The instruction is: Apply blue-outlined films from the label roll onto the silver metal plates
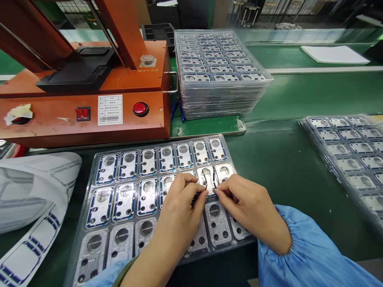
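Note:
A clear plastic tray lies on the bench, its pockets holding flat silver metal plates with round holes. Plates in the back two rows, such as this plate, carry blue outlines; those in the front row, such as this bare plate, show plain metal. Over a middle-row plate on the right, a thin dark frame-shaped strip is stretched between my hands. My left hand is closed in a pinch at its left side. My right hand pinches its right lower end. The fingertips partly hide the strip.
An orange press machine with a red button stands behind left. A tall stack of filled trays sits at the back. More trays lie at right. A curling roll of printed liner rests at left. White sheets lie far right.

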The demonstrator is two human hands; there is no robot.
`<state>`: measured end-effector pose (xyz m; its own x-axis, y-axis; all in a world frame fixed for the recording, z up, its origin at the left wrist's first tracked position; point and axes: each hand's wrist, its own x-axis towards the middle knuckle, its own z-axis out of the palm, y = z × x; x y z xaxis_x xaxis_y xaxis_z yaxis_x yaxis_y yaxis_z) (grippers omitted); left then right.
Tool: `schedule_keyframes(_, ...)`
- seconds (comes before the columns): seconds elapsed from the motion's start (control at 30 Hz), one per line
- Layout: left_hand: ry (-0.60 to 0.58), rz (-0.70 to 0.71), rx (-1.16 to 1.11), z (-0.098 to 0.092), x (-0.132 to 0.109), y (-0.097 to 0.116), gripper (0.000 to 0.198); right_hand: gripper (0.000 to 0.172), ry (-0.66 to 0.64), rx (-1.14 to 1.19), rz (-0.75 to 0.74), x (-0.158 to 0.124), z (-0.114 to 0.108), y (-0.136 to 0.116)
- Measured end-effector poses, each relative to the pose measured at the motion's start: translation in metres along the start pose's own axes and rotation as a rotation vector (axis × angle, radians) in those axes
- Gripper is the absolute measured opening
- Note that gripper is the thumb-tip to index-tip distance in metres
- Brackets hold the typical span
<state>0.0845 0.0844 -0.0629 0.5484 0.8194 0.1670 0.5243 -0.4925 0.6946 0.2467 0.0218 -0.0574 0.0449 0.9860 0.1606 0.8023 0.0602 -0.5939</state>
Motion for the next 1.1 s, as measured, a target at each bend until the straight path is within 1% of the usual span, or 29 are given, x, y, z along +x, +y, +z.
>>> schedule_keyframes(0.4, -0.006, -0.009, 0.023, -0.0005, -0.0010, 0.0009, 0.006, 0.019, -0.030, -0.079, -0.028, -0.0006, -0.0003, -0.0006)
schedule_keyframes(0.6, -0.040, -0.020, 0.027, -0.0016, -0.0014, 0.0006, 0.004, 0.018, -0.054, -0.035, -0.001, 0.0009, -0.0037, -0.0006)
schedule_keyframes(0.73, -0.054, -0.043, 0.024, -0.0015, -0.0006, 0.0015, 0.003, 0.015, -0.062, -0.053, 0.016, 0.0016, -0.0022, 0.0000)
schedule_keyframes(0.87, -0.068, -0.076, 0.031, -0.0004, 0.0023, 0.0041, 0.008, 0.013, -0.077, -0.079, 0.054, 0.0043, -0.0010, -0.0008)
schedule_keyframes(1.0, -0.044, -0.069, 0.038, 0.0006, 0.0030, 0.0048, 0.011, 0.014, -0.083, -0.072, 0.071, 0.0068, -0.0011, -0.0012)
schedule_keyframes(1.1, -0.010, -0.022, 0.023, 0.0002, 0.0009, 0.0033, 0.008, 0.010, -0.036, -0.048, 0.038, 0.0051, -0.0009, -0.0016)
